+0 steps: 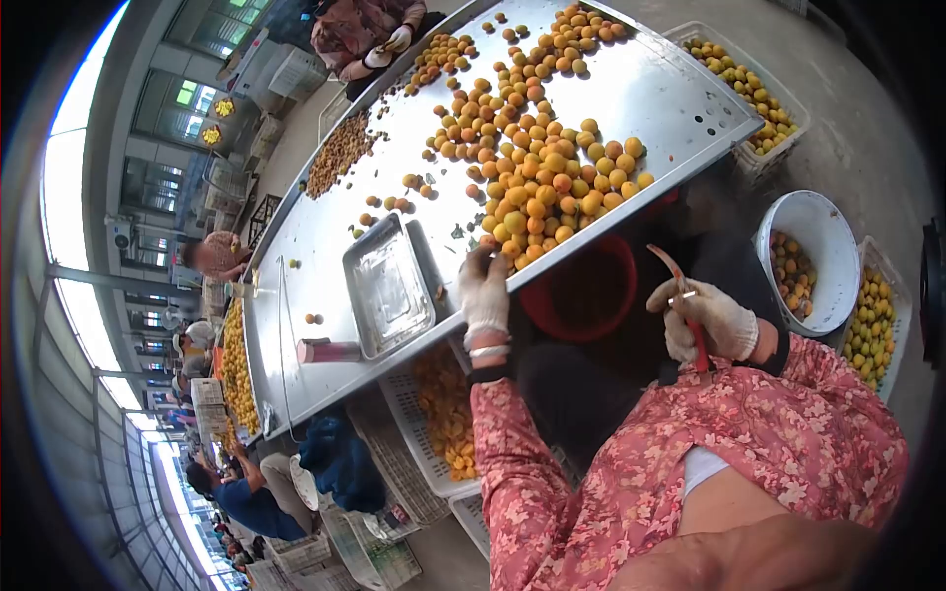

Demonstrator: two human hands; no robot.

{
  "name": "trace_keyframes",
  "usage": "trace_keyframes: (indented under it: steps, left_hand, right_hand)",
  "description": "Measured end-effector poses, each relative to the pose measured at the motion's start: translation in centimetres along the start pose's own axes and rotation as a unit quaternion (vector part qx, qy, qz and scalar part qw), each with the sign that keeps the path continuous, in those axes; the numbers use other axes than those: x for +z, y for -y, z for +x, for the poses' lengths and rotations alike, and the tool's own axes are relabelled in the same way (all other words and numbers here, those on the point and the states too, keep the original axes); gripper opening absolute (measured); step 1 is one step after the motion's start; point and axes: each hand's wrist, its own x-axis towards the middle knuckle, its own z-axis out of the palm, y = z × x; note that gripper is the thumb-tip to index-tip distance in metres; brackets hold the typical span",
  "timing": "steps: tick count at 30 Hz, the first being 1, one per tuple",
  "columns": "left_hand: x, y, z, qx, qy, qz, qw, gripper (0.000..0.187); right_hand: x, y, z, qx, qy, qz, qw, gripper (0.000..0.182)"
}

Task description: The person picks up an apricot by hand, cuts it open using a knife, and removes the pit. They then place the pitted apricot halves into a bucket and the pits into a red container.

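Observation:
My left hand, in a stained white glove, is at the near edge of the metal table. Its bent fingers close on an apricot at the border of a large pile of apricots. My right hand, also gloved, is held in front of my body, off the table. It grips a red-handled tool whose curved, pointed end sticks up past the fingers; the fingers hide its middle. Below the table edge, between my hands, stands a red bucket, its inside dark.
A metal tray and a pinkish box are left on the table. Below sits a crate of orange fruit halves. To the right stand a white bucket and fruit crates. Across the table works another person.

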Motion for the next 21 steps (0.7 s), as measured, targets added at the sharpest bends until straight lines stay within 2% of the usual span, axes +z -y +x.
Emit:
trace_keyframes:
  steps: [1, 2, 3, 5, 9, 13, 15, 19, 21]
  left_hand:
    - [1.3, 0.4, 1.3, 0.001, 0.016, 0.046, 0.999, 0.033]
    - [2.3, -0.3, 2.2, 0.0, 0.003, 0.181, 0.983, 0.042]
    - [3.6, 0.6, 3.3, -0.016, 0.001, 0.2, 0.98, 0.05]
    - [4.3, 0.3, 3.9, -0.012, 0.011, 0.264, 0.964, 0.053]
    - [5.3, 0.3, 5.3, -0.036, 0.038, 0.296, 0.954, 0.056]
    - [4.1, 0.9, 5.3, -0.047, 0.072, 0.238, 0.968, 0.055]
    - [4.0, 2.3, 5.8, -0.09, 0.094, 0.11, 0.985, 0.049]
    - [3.9, 0.3, 4.2, -0.076, 0.065, 0.07, 0.992, 0.041]
    - [3.7, 0.4, 3.1, -0.025, 0.045, -0.122, 0.991, 0.044]
  right_hand:
    - [0.1, 0.3, -0.2, 0.023, -0.012, -0.039, 0.999, 0.031]
    - [0.0, 0.4, -0.5, 0.044, -0.024, -0.081, 0.995, 0.028]
    - [-0.2, 0.4, -0.7, 0.039, -0.027, -0.08, 0.996, 0.028]
    - [-0.5, 0.2, -1.5, 0.1, -0.08, -0.034, 0.991, 0.023]
    - [-2.1, 0.5, -1.7, 0.069, -0.074, -0.05, 0.994, 0.029]
    - [-1.1, 0.5, -1.7, 0.12, -0.067, -0.089, 0.986, 0.034]
    - [-0.9, 0.5, -1.3, 0.138, -0.059, -0.114, 0.982, 0.051]
    - [-0.1, 1.5, -0.8, 0.11, -0.087, -0.11, 0.984, 0.038]
    - [0.3, 2.3, -0.3, 0.044, -0.115, -0.229, 0.966, 0.036]
